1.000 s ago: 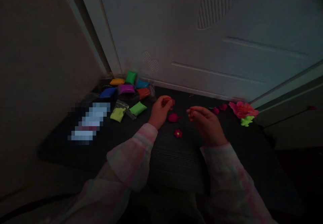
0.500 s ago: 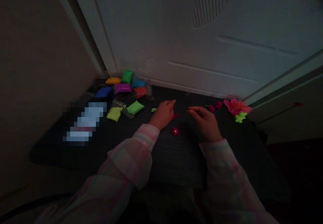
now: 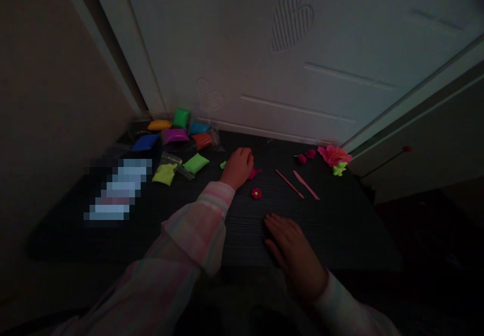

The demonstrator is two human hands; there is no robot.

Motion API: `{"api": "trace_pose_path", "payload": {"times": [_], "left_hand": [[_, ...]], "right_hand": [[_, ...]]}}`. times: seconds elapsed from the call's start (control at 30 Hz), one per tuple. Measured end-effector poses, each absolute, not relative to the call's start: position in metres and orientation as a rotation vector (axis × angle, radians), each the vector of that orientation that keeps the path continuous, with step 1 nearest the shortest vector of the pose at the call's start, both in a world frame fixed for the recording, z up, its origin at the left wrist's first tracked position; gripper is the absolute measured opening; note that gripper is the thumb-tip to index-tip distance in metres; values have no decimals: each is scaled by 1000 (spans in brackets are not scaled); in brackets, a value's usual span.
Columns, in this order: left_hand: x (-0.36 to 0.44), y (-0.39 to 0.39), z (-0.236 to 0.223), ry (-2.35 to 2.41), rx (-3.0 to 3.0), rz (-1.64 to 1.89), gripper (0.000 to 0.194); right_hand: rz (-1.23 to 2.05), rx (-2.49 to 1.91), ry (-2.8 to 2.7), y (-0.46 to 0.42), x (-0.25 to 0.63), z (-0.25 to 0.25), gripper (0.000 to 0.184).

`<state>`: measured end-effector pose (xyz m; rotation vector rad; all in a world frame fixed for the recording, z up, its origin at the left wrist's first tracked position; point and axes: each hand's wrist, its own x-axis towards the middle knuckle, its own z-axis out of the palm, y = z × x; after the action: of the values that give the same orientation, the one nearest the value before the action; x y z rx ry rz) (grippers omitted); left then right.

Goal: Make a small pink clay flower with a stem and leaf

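My left hand (image 3: 238,168) rests on the dark table with its fingers curled downward; what they hold, if anything, is hidden. A deep pink clay piece (image 3: 254,174) with a thin tip shows beside those fingers, partly covered. Past the wrist side lies a small light green bit (image 3: 223,165). Just in front is a small pink clay flower (image 3: 256,193) with a yellow centre. Near the table's front, my right hand (image 3: 295,255) lies palm down, fingers stretched out, holding nothing. Two slim pink modelling tools, a stick (image 3: 289,183) and a knife-shaped one (image 3: 306,185), lie beyond it.
Several bagged clay packs, including a green one (image 3: 181,118) and a lime one (image 3: 195,163), are at the back left. A blurred-out bright object (image 3: 120,189) lies left. Pink balls (image 3: 301,159) and a large pink flower (image 3: 334,155) sit back right, before a white door (image 3: 234,33).
My right hand has drawn back from mid-air to the table's front and flattened. My left hand has lowered over the pink clay, its fingers now curled. The two pink tools have come into view.
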<state>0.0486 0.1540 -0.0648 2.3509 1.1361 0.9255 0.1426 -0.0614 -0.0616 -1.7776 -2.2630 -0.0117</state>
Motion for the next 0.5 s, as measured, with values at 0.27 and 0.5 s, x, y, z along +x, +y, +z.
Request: {"api": "trace_pose_path", "payload": {"times": [0.27, 0.5], "left_hand": [[46, 154, -68, 1068, 2467, 996, 37], [42, 149, -62, 988, 2519, 1057, 26]], "right_hand": [[-17, -1907, -2399, -75, 135, -59, 54], [69, -1902, -2374, -72, 131, -56, 58]]}}
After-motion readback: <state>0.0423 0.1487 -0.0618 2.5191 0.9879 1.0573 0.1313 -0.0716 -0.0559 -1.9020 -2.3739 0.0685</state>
